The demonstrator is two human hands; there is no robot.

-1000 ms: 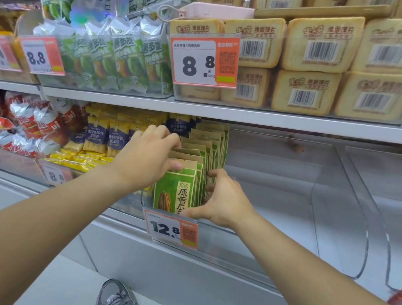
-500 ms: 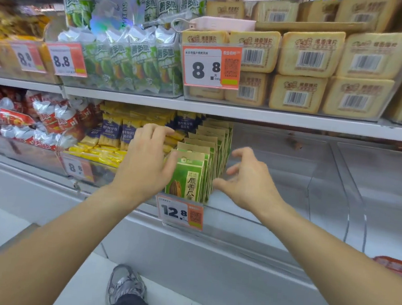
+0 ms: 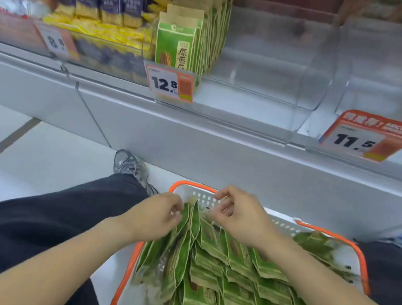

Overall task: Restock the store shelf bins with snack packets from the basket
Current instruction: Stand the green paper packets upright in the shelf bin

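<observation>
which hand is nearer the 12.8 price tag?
Left, narrowly. The left hand is almost straight below the 12.8 price tag, down at the basket; the right hand is also below, but off to its right.

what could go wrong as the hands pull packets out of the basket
1. The left hand pinches several upright packets by their top edges; a loose one might slip out on the lift.
2. The right hand hovers over overlapping packets, so pulling one could drag its neighbours over the basket rim.
3. The row in the bin stands with open space to its right and could topple that way.
</observation>
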